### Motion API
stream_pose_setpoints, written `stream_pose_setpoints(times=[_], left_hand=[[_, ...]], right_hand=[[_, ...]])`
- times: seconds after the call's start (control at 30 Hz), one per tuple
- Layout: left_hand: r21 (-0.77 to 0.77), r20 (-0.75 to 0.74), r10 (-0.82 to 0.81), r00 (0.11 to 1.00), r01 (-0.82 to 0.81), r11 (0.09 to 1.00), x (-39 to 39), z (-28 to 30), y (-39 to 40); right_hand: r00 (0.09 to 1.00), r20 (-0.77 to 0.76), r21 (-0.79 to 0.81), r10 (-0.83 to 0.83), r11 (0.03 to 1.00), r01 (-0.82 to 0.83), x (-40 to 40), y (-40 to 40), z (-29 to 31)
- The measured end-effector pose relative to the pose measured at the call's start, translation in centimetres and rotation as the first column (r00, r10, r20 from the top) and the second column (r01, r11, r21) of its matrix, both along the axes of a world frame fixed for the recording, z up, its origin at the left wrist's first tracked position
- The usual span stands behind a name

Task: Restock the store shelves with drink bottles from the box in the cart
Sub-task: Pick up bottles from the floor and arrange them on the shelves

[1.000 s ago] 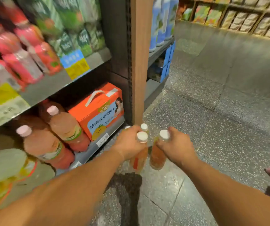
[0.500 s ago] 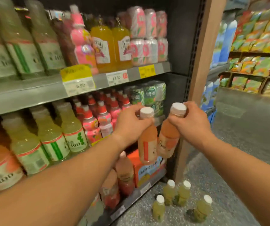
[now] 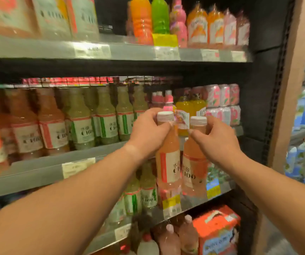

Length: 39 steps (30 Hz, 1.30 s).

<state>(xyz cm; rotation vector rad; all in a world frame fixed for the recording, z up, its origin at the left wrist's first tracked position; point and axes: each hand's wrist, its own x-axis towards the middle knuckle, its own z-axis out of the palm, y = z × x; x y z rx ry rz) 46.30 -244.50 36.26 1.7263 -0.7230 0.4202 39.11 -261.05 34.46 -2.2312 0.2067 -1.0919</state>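
My left hand (image 3: 149,132) grips the neck of a pink-orange drink bottle (image 3: 168,162) with a white cap. My right hand (image 3: 216,142) grips the neck of a second, matching bottle (image 3: 194,170) just to its right. Both bottles hang upright, side by side, in front of the metal store shelf (image 3: 37,168) at mid height. That shelf carries rows of orange and green bottles (image 3: 81,124) of the same brand. The cart and the box are out of view.
An upper shelf (image 3: 129,52) holds orange, green and pink bottles. Cans (image 3: 221,103) and yellow bottles stand at the right end of the middle shelf. An orange carton (image 3: 218,229) sits on the bottom shelf. A wooden post (image 3: 291,89) bounds the unit on the right.
Both hands have lifted the two bottles from near the floor up to the level of the middle shelf, and my view has risen with them; the green bottles on the floor have left the view.
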Motion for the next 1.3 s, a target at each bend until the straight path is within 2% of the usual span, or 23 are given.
stream_pose_setpoints(times=[0.2,0.3,0.43,0.57,0.7,0.93,1.03,1.1,1.17,1.3], left_hand=[[0.005,0.080,0.180,0.980,-0.181,0.984,-0.2,5.7,7.6],[0.006,0.117,0.248,0.962,-0.251,0.968,-0.3,8.1,11.9],[0.013,0.187,0.395,0.900,-0.404,0.915,-0.1,10.2,17.5],[0.008,0.209,0.499,0.841,-0.512,0.859,1.0,11.0,22.1],[0.077,0.228,0.544,0.808,-0.572,0.817,1.8,10.2,25.5],[0.086,0.152,0.647,0.748,-0.662,0.745,3.7,9.4,29.1],[0.170,0.134,0.694,0.708,-0.706,0.688,4.3,9.9,29.4],[0.302,0.155,0.704,0.693,-0.712,0.634,4.5,10.1,29.3],[0.479,0.241,0.694,0.679,-0.705,0.523,4.7,10.4,29.2],[0.690,0.335,0.622,0.708,-0.634,0.349,5.2,12.0,29.6]], right_hand=[[0.993,0.082,-0.082,0.083,0.994,-0.077,3.0,6.6,4.6],[0.971,0.142,-0.087,0.193,0.979,-0.182,4.2,10.3,6.5],[0.941,0.183,-0.092,0.285,0.958,-0.272,5.9,15.5,8.6],[0.912,0.151,-0.091,0.382,0.924,-0.372,7.7,20.5,9.4],[0.894,0.104,-0.101,0.436,0.899,-0.426,9.1,24.6,9.3],[0.884,0.061,-0.034,0.463,0.887,-0.461,11.7,29.9,9.2],[0.907,0.042,-0.033,0.419,0.908,-0.418,12.9,31.2,9.1],[0.920,-0.007,-0.024,0.391,0.920,-0.391,13.7,31.8,8.6],[0.926,-0.086,-0.018,0.367,0.929,-0.370,14.6,32.0,8.3],[0.927,-0.154,-0.054,0.342,0.934,-0.354,16.0,32.5,8.5]])
